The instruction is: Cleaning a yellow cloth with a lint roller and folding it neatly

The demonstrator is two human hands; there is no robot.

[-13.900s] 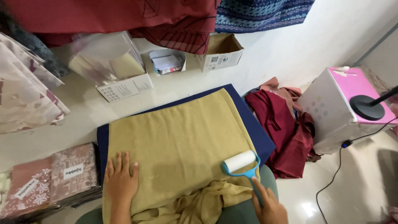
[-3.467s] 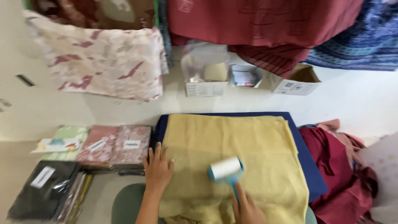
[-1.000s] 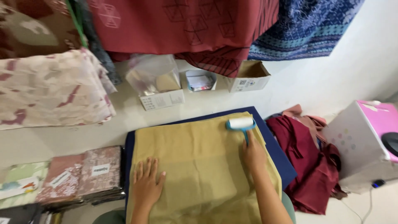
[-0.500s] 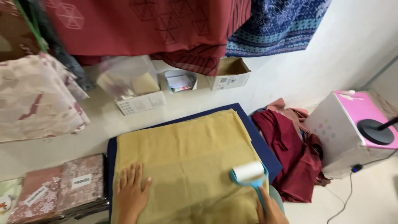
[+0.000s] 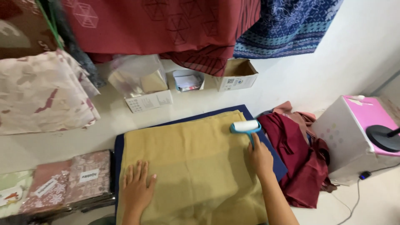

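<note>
Closed around the blue handle of the lint roller, the right hand holds it out over the mustard-yellow cloth, while the left hand lies flat with fingers spread on the cloth's near-left part, pinning it; nothing is gripped there. Beneath the cloth a navy mat shows along its edges. The roller's white drum sits at the cloth's far-right corner, long axis across the cloth, handle pointing back toward the person; by my judgement the stroke is at its far end, and how much cloth remains unrolled cannot be told.
</note>
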